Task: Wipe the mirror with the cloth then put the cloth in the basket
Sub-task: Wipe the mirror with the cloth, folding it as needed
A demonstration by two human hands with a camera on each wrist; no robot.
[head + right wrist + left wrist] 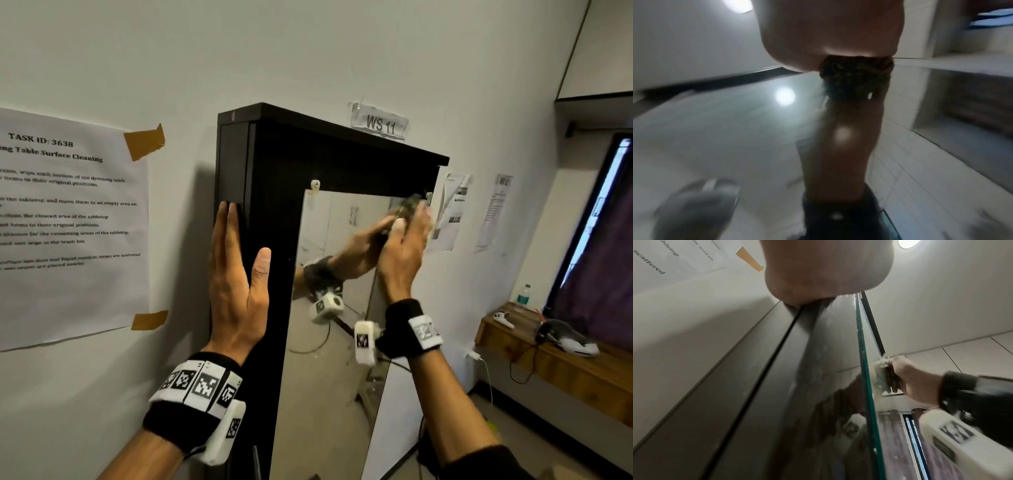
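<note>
A tall mirror (329,342) sits in a black frame (274,171) against the wall. My right hand (406,240) holds a bunched, dark mottled cloth (409,205) against the glass at the mirror's top right corner. In the left wrist view the cloth (889,378) lies between my right hand (914,382) and the glass edge (865,369). The blurred right wrist view shows the cloth (855,78) under my palm, doubled in the mirror (735,129). My left hand (239,260) lies flat on the frame's left side, fingers straight and thumb on the front. No basket is in view.
A printed task sheet (68,222) is taped to the wall left of the frame, and a "WS 11" label (380,123) hangs above it. At the right, a wooden shelf (565,363) carries a bottle (523,295) and cables below a dark screen (603,240).
</note>
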